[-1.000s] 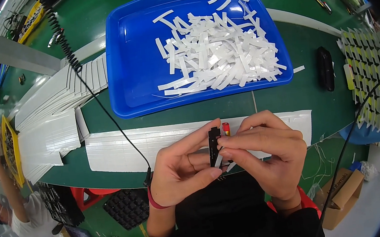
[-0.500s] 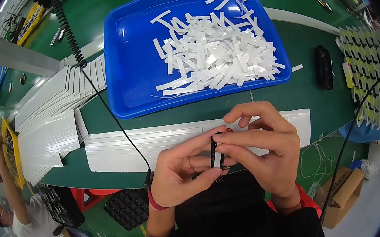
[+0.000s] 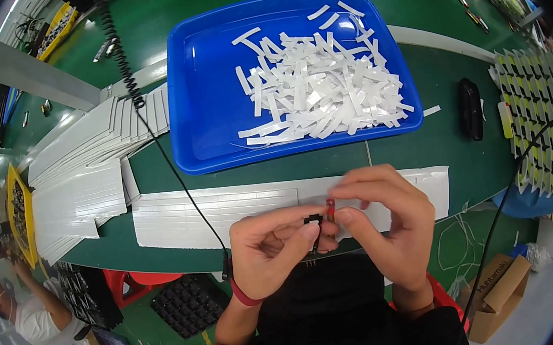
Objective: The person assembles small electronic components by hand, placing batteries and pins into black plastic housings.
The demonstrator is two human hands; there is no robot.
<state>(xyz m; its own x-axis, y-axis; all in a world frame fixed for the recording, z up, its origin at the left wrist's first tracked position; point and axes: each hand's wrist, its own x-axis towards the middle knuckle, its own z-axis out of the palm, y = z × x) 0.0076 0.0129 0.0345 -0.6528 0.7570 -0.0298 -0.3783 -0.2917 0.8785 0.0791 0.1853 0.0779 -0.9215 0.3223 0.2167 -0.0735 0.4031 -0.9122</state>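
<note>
My left hand [image 3: 259,256] pinches a small black part [image 3: 313,220] with thin metal pins at its lower end; a pale patch shows near the thumb. Just right of it a small red piece [image 3: 331,207] stands by the left fingertips, and whether it joins the black part I cannot tell. Close by, my right hand [image 3: 398,223] has its thumb and fingers apart, the thumb near the red piece, with nothing visible between them. Under both hands lies a white sheet [image 3: 179,217] marked into strips. A red band [image 3: 245,293] circles my left wrist.
Beyond my hands sits a blue tray [image 3: 213,154] with a heap of white strips [image 3: 321,85]. Stacked white sheets [image 3: 81,195] lie left, under a black coiled cord [image 3: 120,61]. A black case [image 3: 470,109] and a rack of yellow-green and black pieces [image 3: 539,115] stand right.
My right thumb and fingers have come away from the black part and spread apart. The black part is tilted differently in my left hand. The red piece shows more fully. The view has shifted slightly.
</note>
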